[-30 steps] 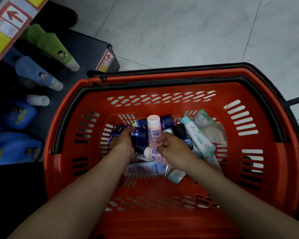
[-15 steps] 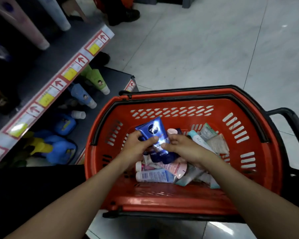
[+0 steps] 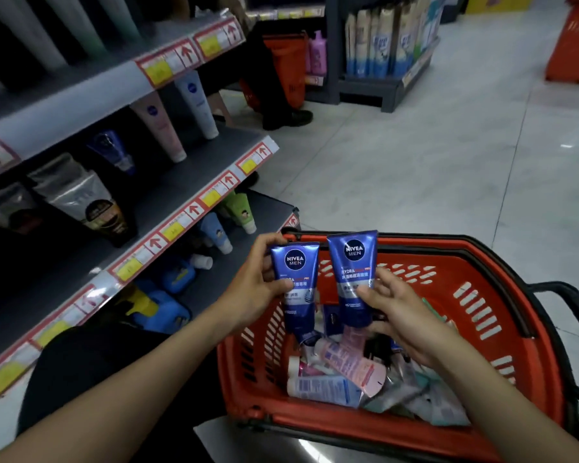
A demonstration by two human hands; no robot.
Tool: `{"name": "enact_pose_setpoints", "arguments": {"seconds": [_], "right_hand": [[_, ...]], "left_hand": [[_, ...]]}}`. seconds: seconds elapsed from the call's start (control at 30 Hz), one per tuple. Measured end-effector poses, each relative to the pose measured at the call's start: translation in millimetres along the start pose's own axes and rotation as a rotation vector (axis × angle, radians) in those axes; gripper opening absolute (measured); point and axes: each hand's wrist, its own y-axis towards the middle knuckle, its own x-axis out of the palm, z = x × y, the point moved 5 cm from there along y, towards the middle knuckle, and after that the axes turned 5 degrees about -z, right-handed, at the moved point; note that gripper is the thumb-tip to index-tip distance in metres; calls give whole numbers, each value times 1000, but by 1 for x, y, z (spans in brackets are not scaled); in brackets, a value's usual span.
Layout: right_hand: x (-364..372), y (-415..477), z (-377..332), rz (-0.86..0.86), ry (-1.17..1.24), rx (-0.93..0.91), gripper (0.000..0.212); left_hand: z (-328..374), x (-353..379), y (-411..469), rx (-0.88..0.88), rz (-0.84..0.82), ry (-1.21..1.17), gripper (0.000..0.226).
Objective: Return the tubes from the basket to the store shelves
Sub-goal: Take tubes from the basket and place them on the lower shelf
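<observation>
In the basket (image 3: 512,332) lies a pile of tubes (image 3: 351,367). Above its left wall the left hand (image 3: 253,292) grips the first blue tube (image 3: 297,285), cap down. Above its middle the right hand (image 3: 403,315) holds the second blue tube (image 3: 354,279). Left of the basket stand the shelves (image 3: 178,183).

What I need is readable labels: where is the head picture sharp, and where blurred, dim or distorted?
Head view: logos read sharply on the left blue tube in the left hand and the right blue tube in the right hand; the shelves are dim and smeared, their price tags illegible; wide-angle distortion bows the basket rim; faint glare streaks the floor.
</observation>
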Motion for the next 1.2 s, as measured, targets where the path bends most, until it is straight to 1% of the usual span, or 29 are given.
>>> {"name": "enact_pose_setpoints", "arguments": {"seconds": [0.13,0.2,0.3,0.4,0.47,0.57,0.63,0.7,0.77,0.93,1.07,1.17,1.2], "right_hand": [[15,-1,-4,-11,32,-24,31],[20,4,-6,-15,14,-27,34],[30,18,-12,-18,-26,-30,34],[48,38,-24,-30,-24,-56,31],[63,54,-35,-48,-18,-83,28],[92,82,-55,-100,-57,-127,23],[110,102,-68,-142,-66,-153,24],[127,122,-79,-175,-53,-176,26],[145,142,-88,-196,-40,-194,27],[185,189,-99,-271,26,-222,26],[206,219,-96,-326,64,-199,22],[216,234,-94,-346,97,-195,21],[218,237,-94,-353,110,-195,21]], "left_hand": [[9,-14,-4,-13,58,-57,73],[6,-22,-4,-49,98,-81,75],[2,-42,-1,-74,184,-87,64],[11,-67,2,-66,285,-93,49],[21,-89,8,-37,375,-91,43],[38,-130,20,60,579,-33,39],[49,-157,31,128,713,0,37],[59,-182,42,176,808,-6,38],[63,-205,53,187,892,-5,38],[42,-252,79,114,1105,12,40],[23,-279,94,57,1268,-91,46],[19,-297,100,-9,1300,-42,52],[18,-301,103,-55,1293,24,55]]}}
